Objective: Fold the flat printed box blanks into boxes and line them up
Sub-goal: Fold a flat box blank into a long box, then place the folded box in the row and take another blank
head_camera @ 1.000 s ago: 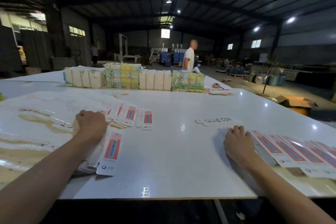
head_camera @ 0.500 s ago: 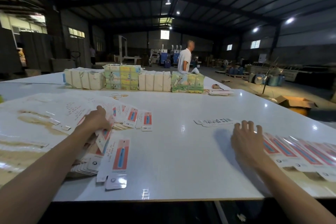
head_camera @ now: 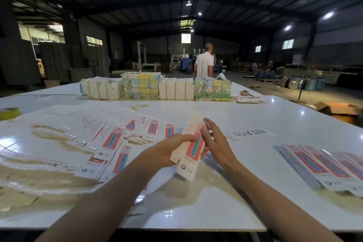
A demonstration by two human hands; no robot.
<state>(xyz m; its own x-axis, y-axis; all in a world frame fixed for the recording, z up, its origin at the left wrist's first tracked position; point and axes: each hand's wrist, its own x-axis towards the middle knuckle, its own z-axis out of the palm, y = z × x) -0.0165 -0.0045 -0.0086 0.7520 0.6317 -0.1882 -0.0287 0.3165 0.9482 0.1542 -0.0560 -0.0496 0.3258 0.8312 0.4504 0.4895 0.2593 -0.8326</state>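
While the printed blank [head_camera: 193, 149] is being gripped above the middle of the desk [head_camera: 255, 116] by the left hand [head_camera: 170, 151] and touched at its right edge by the straight, spread fingers of the right hand [head_camera: 216, 143], a skewed fold is arguably being risked, since the thin card is being steadied only loosely.

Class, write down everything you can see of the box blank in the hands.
The box blank is a long, narrow strip of white printed card with a red panel bearing a blue shape and a round logo at its near end. It is held above the white table, slanting away from the camera. The left hand grips its left edge; the right hand touches its right side with straightish fingers.
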